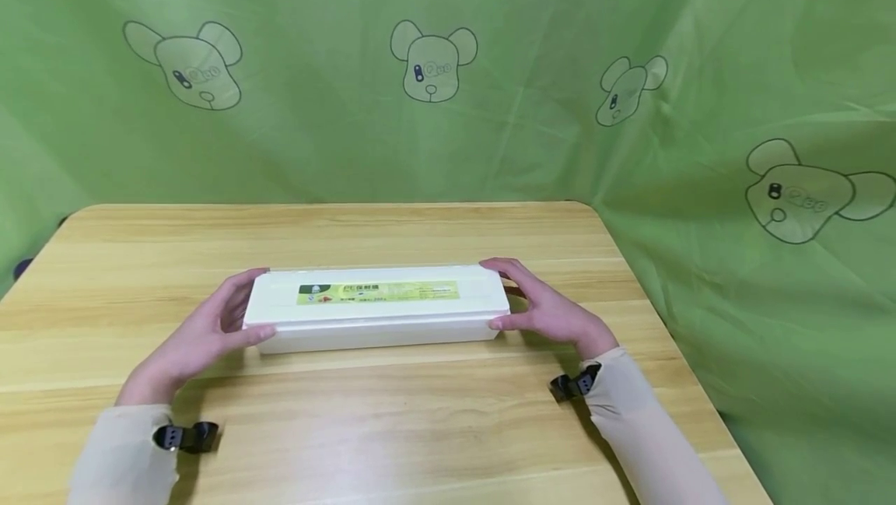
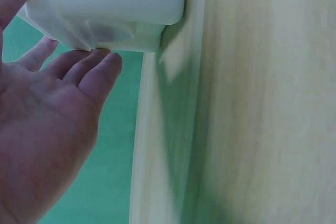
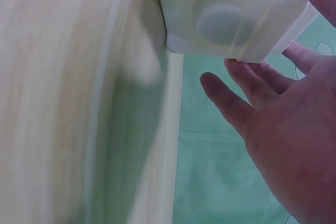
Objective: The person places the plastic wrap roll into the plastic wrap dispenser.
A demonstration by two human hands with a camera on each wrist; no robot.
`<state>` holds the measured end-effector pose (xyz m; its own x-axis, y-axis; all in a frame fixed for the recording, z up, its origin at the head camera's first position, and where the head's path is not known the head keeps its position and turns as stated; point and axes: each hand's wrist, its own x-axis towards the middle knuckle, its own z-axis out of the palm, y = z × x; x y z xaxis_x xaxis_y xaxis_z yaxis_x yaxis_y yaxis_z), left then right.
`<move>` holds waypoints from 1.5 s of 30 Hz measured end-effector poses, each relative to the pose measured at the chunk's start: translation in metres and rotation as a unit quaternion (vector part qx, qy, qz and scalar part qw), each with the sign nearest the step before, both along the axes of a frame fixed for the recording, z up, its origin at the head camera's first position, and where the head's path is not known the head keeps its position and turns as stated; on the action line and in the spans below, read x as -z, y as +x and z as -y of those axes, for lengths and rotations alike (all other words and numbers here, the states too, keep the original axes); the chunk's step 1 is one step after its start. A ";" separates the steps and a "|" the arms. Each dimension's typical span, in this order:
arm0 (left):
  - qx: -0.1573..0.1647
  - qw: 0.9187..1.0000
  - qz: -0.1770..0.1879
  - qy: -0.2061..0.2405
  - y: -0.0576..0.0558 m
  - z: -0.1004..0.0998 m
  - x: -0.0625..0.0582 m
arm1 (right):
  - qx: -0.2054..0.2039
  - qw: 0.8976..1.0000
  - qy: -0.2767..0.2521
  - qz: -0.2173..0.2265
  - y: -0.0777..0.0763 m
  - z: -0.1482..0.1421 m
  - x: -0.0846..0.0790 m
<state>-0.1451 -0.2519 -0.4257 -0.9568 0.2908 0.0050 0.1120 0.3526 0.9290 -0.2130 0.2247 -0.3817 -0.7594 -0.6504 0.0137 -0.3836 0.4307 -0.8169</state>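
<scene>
A long white cling film box (image 1: 378, 310) with a yellow-green label (image 1: 378, 292) lies crosswise on the wooden table. My left hand (image 1: 210, 326) grips its left end, thumb on the near long side and fingers round the end toward the far side. At the other end, my right hand (image 1: 549, 310) holds it the same way. The left wrist view shows the box's smooth end (image 2: 110, 3) above my left fingertips (image 2: 100, 61). In the right wrist view, a round recess (image 3: 220, 23) marks the other end; one finger there stands away from the box.
The pale wooden table (image 1: 392, 427) has rounded far corners. Behind it and along the right hangs a green curtain (image 1: 532, 155) printed with bear heads (image 1: 432, 65). Small black cameras (image 1: 185, 437) sit at both wrists, over light sleeves.
</scene>
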 end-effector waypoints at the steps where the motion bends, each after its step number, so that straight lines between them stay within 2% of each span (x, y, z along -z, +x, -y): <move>1: -0.001 1.000 -0.002 -0.001 0.000 0.000 0.000 | 0.000 1.000 0.000 -0.001 0.000 0.000 0.000; 7: -0.006 1.000 -0.007 0.001 0.002 -0.002 0.003 | 0.004 1.000 -0.001 0.004 0.001 0.001 0.002; 14: -0.012 1.000 -0.006 0.007 0.003 -0.002 0.003 | 0.015 1.000 0.004 0.005 -0.014 -0.008 0.030; 17: -0.013 1.000 -0.018 0.004 0.004 -0.003 0.002 | 0.018 1.000 0.001 0.010 -0.017 -0.011 0.034; 24: -0.007 0.999 -0.044 0.014 0.006 -0.008 0.003 | 0.016 1.000 -0.006 0.012 -0.017 -0.014 0.031; 30: -0.018 0.998 -0.063 0.008 0.005 -0.004 0.003 | 0.026 0.999 -0.001 0.019 -0.019 -0.007 0.029; 33: -0.017 0.998 -0.067 0.006 0.004 -0.004 0.004 | 0.032 0.999 0.003 0.022 -0.012 -0.002 0.019; 39: -0.021 0.998 -0.066 0.002 0.005 -0.004 0.005 | 0.021 1.000 0.008 -0.004 0.002 0.007 -0.004; 41: -0.022 0.998 -0.064 0.003 0.005 -0.004 0.006 | 0.023 1.000 0.005 -0.008 0.000 0.005 0.001; 45: -0.020 0.998 -0.056 0.004 0.006 -0.004 0.006 | 0.030 1.000 -0.001 0.003 -0.010 -0.004 0.020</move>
